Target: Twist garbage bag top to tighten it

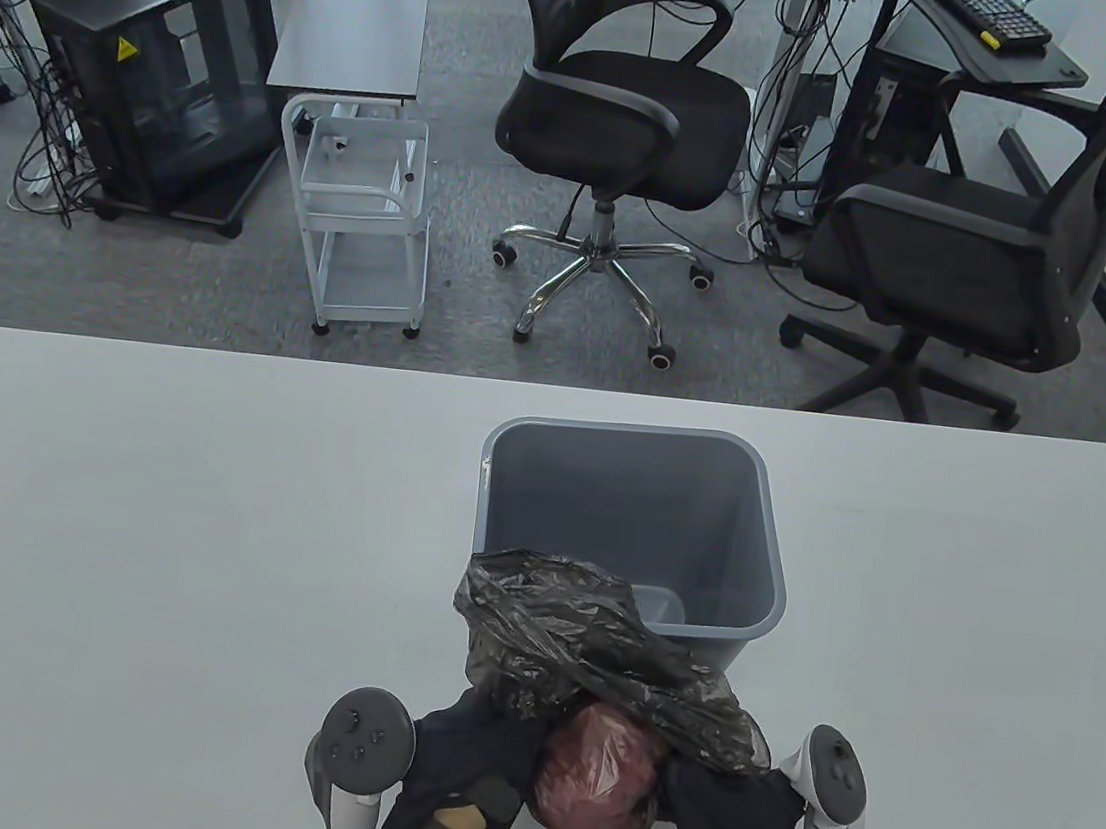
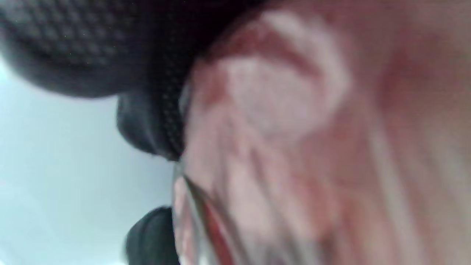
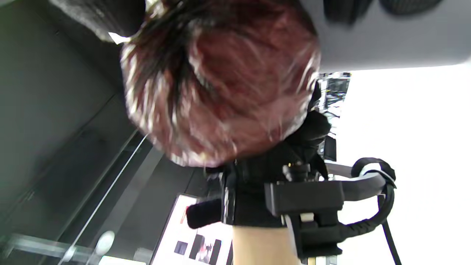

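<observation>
A black garbage bag (image 1: pixel 586 640) lies on the white table (image 1: pixel 145 536) in front of a grey bin (image 1: pixel 630 525). Its loose crumpled top points toward the bin. Its full bottom shows reddish contents (image 1: pixel 600 773) through the plastic near the table's front edge. My left hand (image 1: pixel 471 757) holds the bag's left side and my right hand (image 1: pixel 727 799) holds its right side. In the left wrist view the reddish plastic (image 2: pixel 312 147) fills the frame, with gloved fingers (image 2: pixel 154 110) against it. In the right wrist view the reddish bulge (image 3: pixel 220 84) hangs above my left hand (image 3: pixel 257 191).
The grey bin stands upright and open at the table's middle. Beyond the far edge are two office chairs (image 1: pixel 629 122), a white cart (image 1: pixel 366 210) and a black cabinet (image 1: pixel 152 73).
</observation>
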Motion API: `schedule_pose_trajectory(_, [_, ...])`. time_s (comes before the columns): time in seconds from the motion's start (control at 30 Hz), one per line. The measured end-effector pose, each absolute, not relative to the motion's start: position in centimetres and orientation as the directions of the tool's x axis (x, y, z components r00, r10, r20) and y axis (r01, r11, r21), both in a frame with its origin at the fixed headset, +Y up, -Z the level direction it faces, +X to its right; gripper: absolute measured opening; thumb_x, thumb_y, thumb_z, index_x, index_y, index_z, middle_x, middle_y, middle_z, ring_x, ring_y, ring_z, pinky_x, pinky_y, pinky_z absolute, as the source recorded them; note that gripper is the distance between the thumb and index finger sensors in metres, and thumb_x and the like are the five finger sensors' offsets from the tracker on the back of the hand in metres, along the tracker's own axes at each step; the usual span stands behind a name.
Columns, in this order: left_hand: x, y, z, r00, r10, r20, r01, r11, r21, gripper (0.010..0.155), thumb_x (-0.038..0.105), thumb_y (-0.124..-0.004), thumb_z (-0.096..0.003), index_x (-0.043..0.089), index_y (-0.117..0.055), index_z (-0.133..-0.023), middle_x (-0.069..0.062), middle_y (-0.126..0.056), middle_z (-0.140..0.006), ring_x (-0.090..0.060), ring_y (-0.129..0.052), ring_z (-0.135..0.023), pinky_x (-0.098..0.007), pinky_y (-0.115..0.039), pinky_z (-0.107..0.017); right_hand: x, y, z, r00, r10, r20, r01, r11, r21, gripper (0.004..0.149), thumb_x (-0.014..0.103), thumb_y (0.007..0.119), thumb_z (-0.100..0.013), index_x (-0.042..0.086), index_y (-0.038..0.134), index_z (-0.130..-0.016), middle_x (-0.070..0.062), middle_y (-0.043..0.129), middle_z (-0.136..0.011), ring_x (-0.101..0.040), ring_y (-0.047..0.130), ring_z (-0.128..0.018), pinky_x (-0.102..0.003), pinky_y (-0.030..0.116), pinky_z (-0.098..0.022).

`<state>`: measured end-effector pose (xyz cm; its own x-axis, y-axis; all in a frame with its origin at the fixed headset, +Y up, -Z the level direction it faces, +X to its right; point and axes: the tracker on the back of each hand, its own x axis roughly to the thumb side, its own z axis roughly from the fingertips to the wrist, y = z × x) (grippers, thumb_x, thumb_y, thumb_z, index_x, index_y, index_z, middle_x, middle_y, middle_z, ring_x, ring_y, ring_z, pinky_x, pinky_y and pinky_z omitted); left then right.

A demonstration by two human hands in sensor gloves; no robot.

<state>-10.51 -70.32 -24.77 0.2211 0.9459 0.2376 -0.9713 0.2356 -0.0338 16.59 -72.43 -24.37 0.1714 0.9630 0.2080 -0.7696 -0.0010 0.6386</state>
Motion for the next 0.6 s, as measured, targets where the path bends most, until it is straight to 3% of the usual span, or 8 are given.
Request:
schedule_pose_trajectory(0.07, [-10.3, -70.4, -24.7, 0.207, 0.949, 0.240, -0.974, 0.224, -0.045, 0.053, 0.053, -0.071, -0.0512, 0.022, -0.087, -0.091, -0.011, -0.091, -0.086, -0.022, -0.110, -0.028, -0.034, -0.093, -0.010, 16.5, -72.0, -24.3, 0.086, 0.956, 0.281, -0.774, -0.114, 0.622, 0.108, 0.069, 0.071, -0.053, 0.008, -0.004, -0.102, -0.033, 0.009, -0.101, -0.059, 0.043, -0.092, -0.073, 0.047, -0.062])
schedule_pose_trajectory(0.13, [-9.9, -70.5, -24.6, 0.210, 0.945, 0.252, -0.971, 0.231, -0.055, 0.053, 0.054, -0.070, -0.0511, 0.023, -0.086, -0.091, -0.010, -0.090, -0.087, -0.023, -0.110, -0.032, -0.035, -0.093, -0.013, 16.6, -72.0, -24.3, 0.063, 0.960, 0.274, -0.791, -0.119, 0.600, 0.104, 0.065, 0.070, -0.055, 0.006, -0.002, -0.102, -0.034, 0.015, -0.101, -0.054, 0.060, -0.088, -0.069, 0.057, -0.061])
schedule_pose_trajectory(0.23, [-9.6, -70.7, -24.7, 0.146, 0.950, 0.277, -0.973, 0.189, -0.134, 0.055, 0.058, -0.069, -0.0503, 0.028, -0.084, -0.094, -0.007, -0.083, -0.096, -0.033, -0.100, -0.068, -0.047, -0.091, -0.033, 17.1, -73.1, -24.6, 0.175, 0.979, 0.102, -0.833, 0.092, 0.545, 0.092, 0.060, 0.062, -0.057, 0.001, 0.007, -0.102, -0.037, 0.039, -0.098, -0.053, 0.083, -0.070, -0.062, 0.074, -0.049])
schedule_pose_trajectory(0.27, [-9.5, -70.7, -24.8, 0.099, 0.955, 0.279, -0.973, 0.151, -0.172, 0.056, 0.057, -0.070, -0.0505, 0.026, -0.083, -0.095, -0.008, -0.081, -0.098, -0.034, -0.096, -0.073, -0.050, -0.089, -0.038, 17.2, -73.3, -24.7, 0.203, 0.977, 0.061, -0.828, 0.138, 0.544, 0.091, 0.060, 0.061, -0.057, -0.001, 0.011, -0.101, -0.038, 0.047, -0.095, -0.051, 0.089, -0.064, -0.060, 0.079, -0.045])
schedule_pose_trajectory(0.3, [-9.4, -70.7, -24.9, 0.054, 0.959, 0.279, -0.975, 0.111, -0.194, 0.056, 0.056, -0.071, -0.0508, 0.025, -0.083, -0.095, -0.009, -0.081, -0.098, -0.034, -0.100, -0.068, -0.049, -0.090, -0.036, 17.2, -73.6, -24.7, 0.232, 0.973, 0.017, -0.809, 0.183, 0.558, 0.089, 0.059, 0.060, -0.057, -0.002, 0.014, -0.102, -0.039, 0.050, -0.093, -0.049, 0.092, -0.061, -0.059, 0.081, -0.042])
schedule_pose_trajectory(0.33, [-9.4, -70.7, -24.9, 0.048, 0.960, 0.278, -0.977, 0.103, -0.186, 0.054, 0.054, -0.071, -0.0508, 0.024, -0.084, -0.094, -0.009, -0.084, -0.095, -0.030, -0.106, -0.053, -0.044, -0.093, -0.028, 17.2, -73.8, -24.7, 0.226, 0.974, -0.001, -0.801, 0.186, 0.570, 0.088, 0.059, 0.060, -0.058, -0.003, 0.016, -0.102, -0.039, 0.052, -0.092, -0.048, 0.093, -0.060, -0.058, 0.081, -0.041])
schedule_pose_trajectory(0.43, [-9.9, -70.6, -24.7, 0.181, 0.944, 0.277, -0.974, 0.211, -0.082, 0.052, 0.053, -0.071, -0.0510, 0.023, -0.086, -0.091, -0.010, -0.090, -0.088, -0.022, -0.111, -0.032, -0.035, -0.095, -0.012, 17.0, -73.8, -24.6, 0.163, 0.986, -0.011, -0.799, 0.139, 0.585, 0.087, 0.059, 0.059, -0.058, -0.003, 0.019, -0.103, -0.039, 0.052, -0.092, -0.051, 0.089, -0.064, -0.061, 0.078, -0.044])
schedule_pose_trajectory(0.6, [-10.6, -70.7, -24.7, 0.219, 0.948, 0.232, -0.973, 0.230, -0.025, 0.052, 0.052, -0.072, -0.0513, 0.022, -0.086, -0.091, -0.010, -0.090, -0.087, -0.021, -0.111, -0.028, -0.033, -0.094, -0.009, 16.4, -72.6, -24.3, 0.204, 0.974, 0.095, -0.746, 0.092, 0.659, 0.103, 0.071, 0.066, -0.054, 0.004, 0.006, -0.104, -0.037, 0.020, -0.101, -0.066, 0.045, -0.087, -0.075, 0.050, -0.058])
